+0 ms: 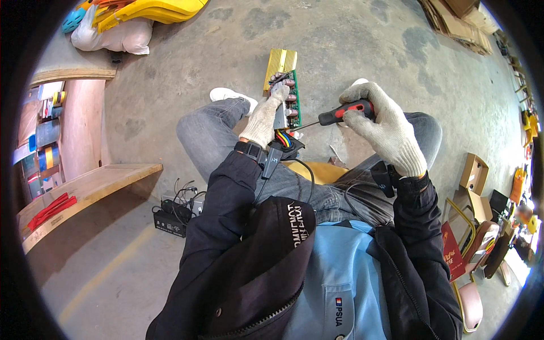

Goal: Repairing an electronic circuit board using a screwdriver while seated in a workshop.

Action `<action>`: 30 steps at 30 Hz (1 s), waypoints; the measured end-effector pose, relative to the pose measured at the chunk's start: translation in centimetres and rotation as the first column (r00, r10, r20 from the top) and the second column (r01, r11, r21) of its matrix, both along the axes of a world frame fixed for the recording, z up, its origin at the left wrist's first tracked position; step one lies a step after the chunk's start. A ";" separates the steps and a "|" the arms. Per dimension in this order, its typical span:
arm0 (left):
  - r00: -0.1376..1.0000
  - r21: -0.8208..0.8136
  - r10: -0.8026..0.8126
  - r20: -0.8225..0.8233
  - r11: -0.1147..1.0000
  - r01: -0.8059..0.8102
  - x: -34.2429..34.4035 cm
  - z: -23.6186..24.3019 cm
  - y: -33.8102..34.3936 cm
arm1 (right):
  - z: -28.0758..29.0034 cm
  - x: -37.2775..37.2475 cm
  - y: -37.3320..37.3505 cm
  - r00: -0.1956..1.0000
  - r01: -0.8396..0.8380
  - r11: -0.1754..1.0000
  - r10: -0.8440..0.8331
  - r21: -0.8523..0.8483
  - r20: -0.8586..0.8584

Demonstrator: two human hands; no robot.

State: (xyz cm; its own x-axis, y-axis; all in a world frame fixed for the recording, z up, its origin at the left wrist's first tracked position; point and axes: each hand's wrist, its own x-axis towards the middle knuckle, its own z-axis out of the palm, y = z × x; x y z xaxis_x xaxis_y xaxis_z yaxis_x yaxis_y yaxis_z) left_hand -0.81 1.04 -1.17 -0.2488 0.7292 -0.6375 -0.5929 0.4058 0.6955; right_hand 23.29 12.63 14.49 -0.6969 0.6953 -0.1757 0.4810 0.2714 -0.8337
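Note:
My left hand [266,117], in a white knit glove, is closed around the side of a circuit board assembly [293,97]. The assembly has a green board, several dark cylindrical parts and a gold ribbed heat sink [281,61] at its far end. Coloured wires [283,137] come out of its near end, beside my left wrist. My right hand [381,120], gloved too, grips a screwdriver [347,111] by its black and red handle. The shaft points left, and its tip is by the near end of the board; whether it touches a screw is too small to tell.
Black electronic boxes with cables [174,215] lie on the floor at left. Red tools or strips [52,211] rest on a wooden bench [90,184]. Cardboard [456,25] is stacked at far right, and a white sack [113,37] sits at far left. Chairs and boxes [475,173] stand at right.

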 end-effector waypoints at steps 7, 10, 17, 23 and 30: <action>1.000 0.023 -0.007 -0.030 1.000 0.008 0.1 0.6 -0.1 | 0.2 -0.1 -0.3 0.997 0.067 0.996 -0.070 -0.065 -0.041; 1.000 0.028 -0.009 -0.029 1.000 0.010 0.1 0.5 0.0 | 0.2 -0.2 -0.3 0.997 0.074 0.994 -0.077 -0.074 -0.030; 0.999 0.034 -0.004 -0.033 0.999 0.005 0.2 0.7 0.0 | 0.4 -0.1 -0.1 1.000 0.022 1.000 -0.022 0.000 -0.002; 0.999 0.021 -0.011 -0.035 1.000 0.011 0.3 0.9 -0.1 | 0.8 0.0 0.1 0.998 -0.026 0.999 0.025 0.027 0.049; 0.999 -0.012 -0.015 -0.043 1.000 0.014 -0.1 -0.2 0.0 | 0.1 -0.2 0.2 0.985 -0.043 0.996 0.030 0.073 0.169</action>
